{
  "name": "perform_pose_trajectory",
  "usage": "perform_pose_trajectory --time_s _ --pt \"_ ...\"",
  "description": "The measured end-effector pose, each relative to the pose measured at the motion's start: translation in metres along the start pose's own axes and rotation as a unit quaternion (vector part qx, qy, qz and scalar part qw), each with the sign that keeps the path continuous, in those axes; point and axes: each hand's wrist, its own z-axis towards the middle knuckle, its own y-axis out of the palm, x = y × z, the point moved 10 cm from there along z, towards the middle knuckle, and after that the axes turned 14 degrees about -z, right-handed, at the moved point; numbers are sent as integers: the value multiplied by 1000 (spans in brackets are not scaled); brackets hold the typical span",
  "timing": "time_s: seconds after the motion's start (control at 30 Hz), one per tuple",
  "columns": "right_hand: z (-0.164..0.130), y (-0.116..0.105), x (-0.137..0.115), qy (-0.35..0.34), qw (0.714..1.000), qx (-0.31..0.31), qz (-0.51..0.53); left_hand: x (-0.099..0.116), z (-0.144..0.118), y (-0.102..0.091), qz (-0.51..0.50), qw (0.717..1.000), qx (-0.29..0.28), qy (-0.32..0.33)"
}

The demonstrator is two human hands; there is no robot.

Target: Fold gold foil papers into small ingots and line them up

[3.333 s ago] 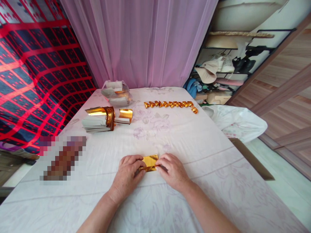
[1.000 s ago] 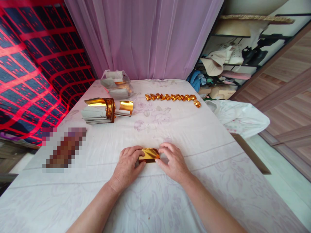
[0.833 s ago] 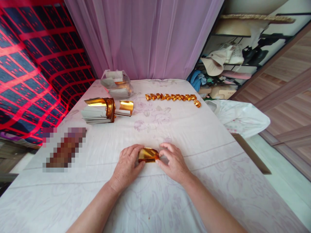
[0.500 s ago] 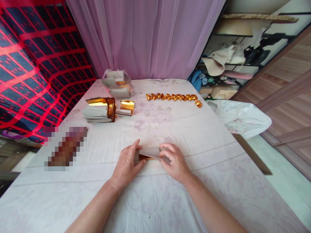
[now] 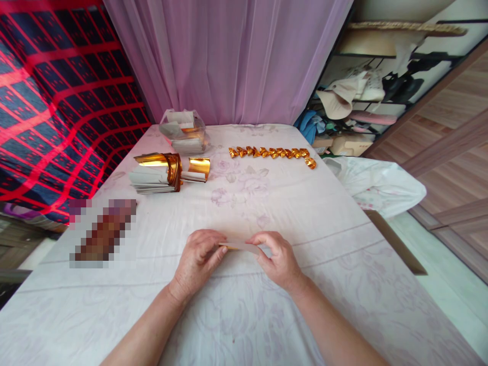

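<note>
Between my hands is a sheet of gold foil paper [image 5: 241, 246], its grey-white back outward and a thin gold strip showing along the near edge. It is folded into a narrow band. My left hand [image 5: 200, 259] pinches the left end between thumb and fingers. The right end is gripped by my right hand [image 5: 276, 256], thumb in front and fingers behind. Both hands are low over the table. Further off, a stack of foil sheets [image 5: 154, 178] lies with a smaller pile [image 5: 197, 170] beside it. A row of folded gold foil pieces [image 5: 270, 152] runs along the far right.
The table has a white flowered cloth [image 5: 244, 320]. At its far left is a clear plastic bag of sheets [image 5: 185, 133]. A blurred-out item [image 5: 104, 231] lies at the left edge. Beyond the right edge are a white bag [image 5: 381, 185] and a shelf [image 5: 400, 101] with shoes and hats.
The foil paper has gone from a looser, partly open fold to a flatter, narrower band. My left fingers have curled down over its end; both hands stay in about the same place.
</note>
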Motion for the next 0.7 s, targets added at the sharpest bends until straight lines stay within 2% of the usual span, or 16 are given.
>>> perform_pose_trajectory --time_s 0.1,0.2,0.27,0.37,0.47,0.57,0.7 --pt "-2 2 8 67 997 -11 32 -2 0 4 -62 997 -15 -42" --pt "-4 8 15 122 988 -23 92 -13 -5 9 -157 980 -10 -124" --pt "-5 10 17 138 983 -22 117 -22 -9 14 -202 963 -8 -177" --pt "-6 13 18 144 981 -16 126 -33 -15 19 -205 953 -5 -223" --pt "-5 15 20 138 987 -15 84 -37 -18 20 -142 962 -2 -232" --pt "-2 16 20 110 994 -15 -12 -33 -17 15 -2 976 -7 -219" --pt "2 22 22 84 991 -27 -97 -26 -15 12 159 968 -40 -189"
